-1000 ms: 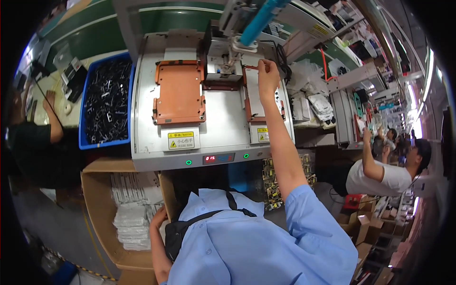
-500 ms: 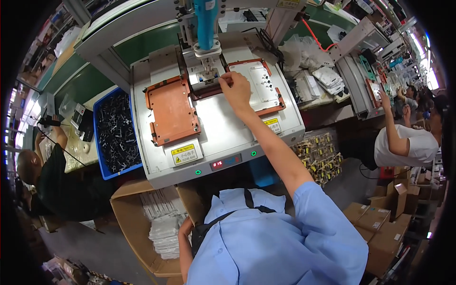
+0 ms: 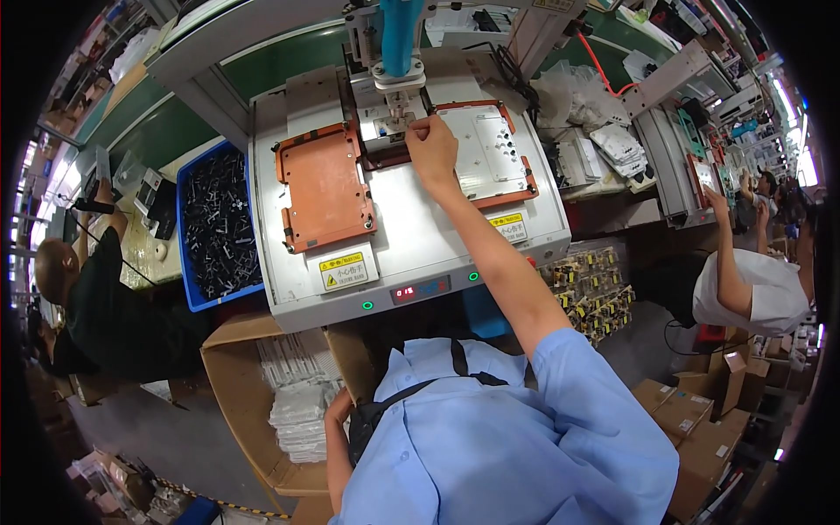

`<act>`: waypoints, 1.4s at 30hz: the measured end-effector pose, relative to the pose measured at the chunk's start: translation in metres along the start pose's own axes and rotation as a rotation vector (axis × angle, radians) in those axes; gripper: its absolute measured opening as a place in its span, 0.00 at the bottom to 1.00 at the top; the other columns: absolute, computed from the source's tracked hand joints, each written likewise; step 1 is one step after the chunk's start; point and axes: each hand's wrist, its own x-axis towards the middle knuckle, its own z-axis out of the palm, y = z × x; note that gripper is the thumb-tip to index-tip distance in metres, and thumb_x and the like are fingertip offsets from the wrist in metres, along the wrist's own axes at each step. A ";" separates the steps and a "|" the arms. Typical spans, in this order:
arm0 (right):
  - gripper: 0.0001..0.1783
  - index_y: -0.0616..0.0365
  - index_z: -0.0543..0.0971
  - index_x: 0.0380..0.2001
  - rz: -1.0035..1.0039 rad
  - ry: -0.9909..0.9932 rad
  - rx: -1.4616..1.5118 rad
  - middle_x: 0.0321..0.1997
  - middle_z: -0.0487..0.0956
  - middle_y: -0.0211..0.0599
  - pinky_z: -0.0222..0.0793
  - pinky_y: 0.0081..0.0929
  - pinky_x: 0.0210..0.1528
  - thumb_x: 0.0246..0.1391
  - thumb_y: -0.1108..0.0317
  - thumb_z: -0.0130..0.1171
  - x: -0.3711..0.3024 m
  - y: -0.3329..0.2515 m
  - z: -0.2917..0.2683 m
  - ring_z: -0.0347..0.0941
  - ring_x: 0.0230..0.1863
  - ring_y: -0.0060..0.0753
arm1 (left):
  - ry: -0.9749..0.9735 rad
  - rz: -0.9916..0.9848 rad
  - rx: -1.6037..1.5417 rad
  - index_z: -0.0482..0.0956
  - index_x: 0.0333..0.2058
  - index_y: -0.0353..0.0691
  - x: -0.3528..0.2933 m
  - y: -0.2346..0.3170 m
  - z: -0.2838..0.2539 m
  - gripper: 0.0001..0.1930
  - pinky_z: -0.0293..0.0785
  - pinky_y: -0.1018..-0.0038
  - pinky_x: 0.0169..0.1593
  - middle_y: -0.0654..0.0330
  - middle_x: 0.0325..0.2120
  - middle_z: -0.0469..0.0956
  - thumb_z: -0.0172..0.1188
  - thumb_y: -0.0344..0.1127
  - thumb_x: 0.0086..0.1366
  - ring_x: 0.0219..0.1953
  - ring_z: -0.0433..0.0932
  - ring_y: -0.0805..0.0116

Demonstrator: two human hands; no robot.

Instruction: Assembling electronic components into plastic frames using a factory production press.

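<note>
My right hand (image 3: 433, 155) reaches over a white bench machine (image 3: 411, 206), its thumb and index finger pinched together beside the metal head (image 3: 400, 112). Whatever lies between the fingertips is too small or hidden to make out. Above that head stands a blue cylindrical tool (image 3: 398, 39). To the left of my hand is an orange fixture plate (image 3: 321, 188) with nothing on it. On the right, another orange fixture (image 3: 512, 198) holds a flat white panel (image 3: 477, 162). My left hand (image 3: 339, 406) hangs low at the edge of a cardboard box (image 3: 234, 385), its fingers hidden.
A blue bin (image 3: 188, 254) full of small dark parts stands left of the machine. Stacked white pieces (image 3: 302, 420) fill part of the box. Bagged white parts (image 3: 617, 147) lie at right. Other people work on both sides, and cartons (image 3: 700, 420) stand at lower right.
The view has shifted slightly, so the machine appears a little farther right and higher. My right fingertips have curled closer to the metal head. My left hand stays by the box.
</note>
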 end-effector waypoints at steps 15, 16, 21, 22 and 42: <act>0.14 0.62 0.78 0.28 -0.051 -0.033 -0.095 0.25 0.79 0.38 0.68 0.32 0.36 0.47 0.61 0.64 0.000 -0.008 -0.004 0.75 0.29 0.37 | -0.007 0.030 -0.011 0.70 0.53 0.36 0.005 0.001 -0.001 0.28 0.71 0.73 0.36 0.62 0.40 0.76 0.56 0.51 0.61 0.38 0.73 0.72; 0.14 0.62 0.78 0.28 -0.019 -0.040 -0.075 0.25 0.79 0.37 0.68 0.32 0.36 0.47 0.61 0.64 0.000 -0.009 -0.004 0.75 0.29 0.36 | -0.021 0.020 -0.009 0.70 0.53 0.35 0.006 -0.002 -0.002 0.28 0.71 0.72 0.37 0.62 0.40 0.76 0.56 0.51 0.61 0.38 0.73 0.72; 0.14 0.62 0.78 0.29 0.038 -0.055 -0.019 0.26 0.79 0.37 0.68 0.30 0.36 0.48 0.61 0.64 0.001 -0.009 -0.007 0.74 0.29 0.34 | -0.017 0.038 -0.010 0.69 0.54 0.35 0.000 0.004 0.002 0.29 0.72 0.73 0.38 0.61 0.41 0.75 0.56 0.51 0.61 0.39 0.73 0.72; 0.14 0.62 0.78 0.29 0.056 -0.061 -0.013 0.26 0.79 0.37 0.68 0.30 0.37 0.49 0.61 0.64 0.001 -0.010 -0.007 0.75 0.30 0.34 | -0.017 0.049 -0.005 0.68 0.54 0.34 -0.001 0.004 0.003 0.30 0.71 0.73 0.38 0.60 0.41 0.75 0.56 0.51 0.61 0.39 0.73 0.72; 0.16 0.60 0.80 0.32 -0.064 -0.041 -0.071 0.26 0.79 0.35 0.69 0.30 0.37 0.45 0.59 0.66 0.001 -0.007 0.000 0.75 0.29 0.34 | 0.000 0.047 0.001 0.70 0.53 0.34 0.003 -0.003 0.002 0.28 0.69 0.78 0.37 0.63 0.38 0.76 0.55 0.50 0.62 0.35 0.72 0.75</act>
